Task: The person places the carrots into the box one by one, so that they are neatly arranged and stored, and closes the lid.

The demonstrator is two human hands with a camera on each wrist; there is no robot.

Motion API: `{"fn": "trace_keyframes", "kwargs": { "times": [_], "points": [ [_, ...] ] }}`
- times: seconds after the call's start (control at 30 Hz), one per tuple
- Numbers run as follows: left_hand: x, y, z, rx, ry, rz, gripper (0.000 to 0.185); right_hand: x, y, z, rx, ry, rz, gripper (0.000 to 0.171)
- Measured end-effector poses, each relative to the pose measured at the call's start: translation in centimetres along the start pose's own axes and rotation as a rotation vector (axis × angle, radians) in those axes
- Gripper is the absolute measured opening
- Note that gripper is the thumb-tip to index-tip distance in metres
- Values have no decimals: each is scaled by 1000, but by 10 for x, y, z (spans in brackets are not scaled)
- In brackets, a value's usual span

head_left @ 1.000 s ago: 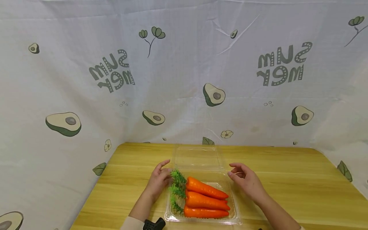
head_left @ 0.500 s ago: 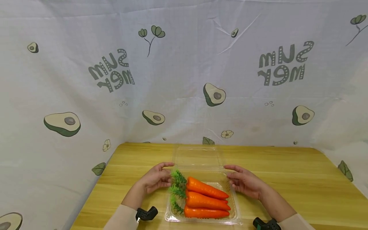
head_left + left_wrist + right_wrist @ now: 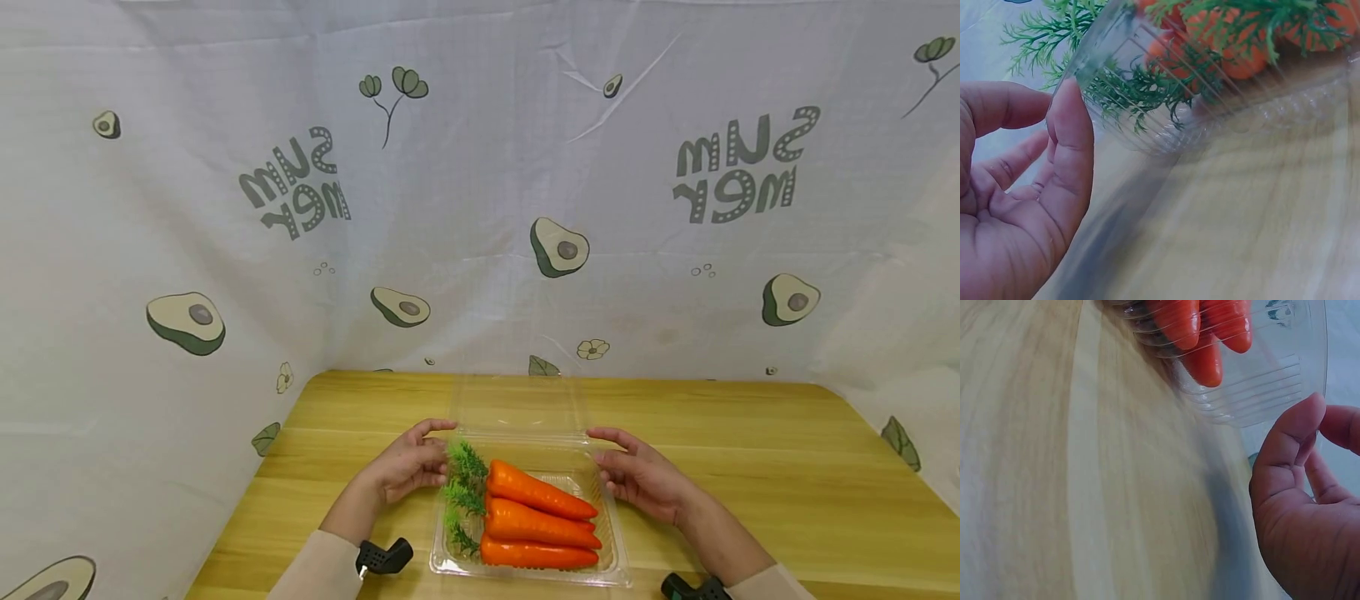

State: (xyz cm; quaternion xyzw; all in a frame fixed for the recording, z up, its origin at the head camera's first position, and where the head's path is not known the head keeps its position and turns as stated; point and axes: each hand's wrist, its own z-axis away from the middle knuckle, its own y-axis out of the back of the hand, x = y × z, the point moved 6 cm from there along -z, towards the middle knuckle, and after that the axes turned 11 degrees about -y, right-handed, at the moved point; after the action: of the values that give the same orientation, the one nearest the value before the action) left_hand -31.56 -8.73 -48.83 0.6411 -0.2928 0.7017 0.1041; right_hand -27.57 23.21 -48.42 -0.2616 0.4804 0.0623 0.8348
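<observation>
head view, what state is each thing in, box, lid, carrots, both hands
box: flat on the table, holds the carrots
lid: open, tipped back behind the box
carrots: three, lying side by side in the box, green tops to the left
left hand: at the box's left edge, fingers loosely curled
right hand: at the right edge, fingers loosely curled

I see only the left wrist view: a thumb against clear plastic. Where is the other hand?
Observer: The right hand is at the box's opposite side, near the hinge.
Operator: Does it touch the plastic?
Observer: Its thumb meets the lid edge.
Operator: How many carrots are inside?
Observer: Three carrots, side by side, tips toward the right hand.
</observation>
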Motion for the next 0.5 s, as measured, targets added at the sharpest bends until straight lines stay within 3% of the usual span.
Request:
{"fn": "trace_keyframes", "kwargs": {
  "times": [0.5],
  "points": [
    [2,-2,-5,57,-61,-25,57,-7,1,1,27,112,71,43]
  ]
}}
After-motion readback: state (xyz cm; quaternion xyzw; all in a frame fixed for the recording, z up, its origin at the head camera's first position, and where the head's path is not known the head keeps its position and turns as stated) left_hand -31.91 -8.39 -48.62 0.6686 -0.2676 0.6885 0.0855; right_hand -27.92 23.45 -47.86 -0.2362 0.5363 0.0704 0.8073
